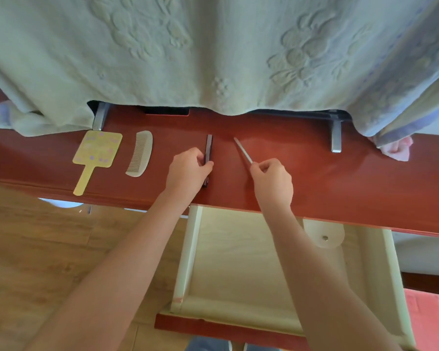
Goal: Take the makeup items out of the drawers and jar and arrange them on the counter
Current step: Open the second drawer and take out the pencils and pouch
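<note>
Our left hand [188, 168] curls round the dark pen [208, 145], which lies straight on the red counter [314, 178]. Our right hand [273, 179] pinches a thin pale pencil [242, 150], angled up and to the left, near the pen. Left of them, a comb [140, 154] and a yellow mirror [98, 150] lie side by side. Below the counter, the drawer [238, 262] stands open.

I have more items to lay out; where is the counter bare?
Widest bare counter: right of the right hand, up to the metal leg and pink cloth. Narrower strip: between comb and left hand. Crowded: mirror and comb at left; hands with dark pen and white stick mid-counter.
</note>
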Action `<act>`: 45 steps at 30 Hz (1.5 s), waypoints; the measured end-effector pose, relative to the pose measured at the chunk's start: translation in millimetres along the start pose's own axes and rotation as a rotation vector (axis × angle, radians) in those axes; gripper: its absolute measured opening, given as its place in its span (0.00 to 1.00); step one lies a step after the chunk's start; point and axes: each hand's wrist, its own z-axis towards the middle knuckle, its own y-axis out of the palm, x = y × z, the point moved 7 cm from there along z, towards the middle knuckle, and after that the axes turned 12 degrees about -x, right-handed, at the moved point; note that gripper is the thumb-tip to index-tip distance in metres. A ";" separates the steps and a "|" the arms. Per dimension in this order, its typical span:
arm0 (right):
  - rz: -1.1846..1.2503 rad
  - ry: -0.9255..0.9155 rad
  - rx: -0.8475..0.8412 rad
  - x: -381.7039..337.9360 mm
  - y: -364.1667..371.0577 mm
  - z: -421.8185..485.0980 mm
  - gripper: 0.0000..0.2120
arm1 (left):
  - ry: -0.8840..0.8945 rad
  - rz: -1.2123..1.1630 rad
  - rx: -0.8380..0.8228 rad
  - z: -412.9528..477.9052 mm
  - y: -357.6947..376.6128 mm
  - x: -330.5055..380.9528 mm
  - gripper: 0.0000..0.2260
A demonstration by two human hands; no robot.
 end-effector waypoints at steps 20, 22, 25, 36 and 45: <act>-0.263 -0.056 0.091 56.1 -34.8 -70.0 0.07 | 0.504 0.000 0.035 -60.9 21.7 54.9 0.08; -0.275 0.014 0.053 100.3 -48.7 -85.3 0.05 | 0.587 -0.044 -0.102 -87.0 58.1 66.4 0.08; -0.292 0.124 0.015 163.8 -65.4 -94.8 0.05 | 0.615 0.020 -0.231 -112.6 115.7 73.6 0.11; -0.443 0.324 -0.154 253.1 -74.1 -69.7 0.15 | 0.226 0.115 -0.647 -129.7 258.6 64.6 0.14; -0.251 0.316 -0.240 255.0 -79.1 -68.7 0.15 | 0.065 -0.074 -0.720 -138.6 271.3 69.6 0.09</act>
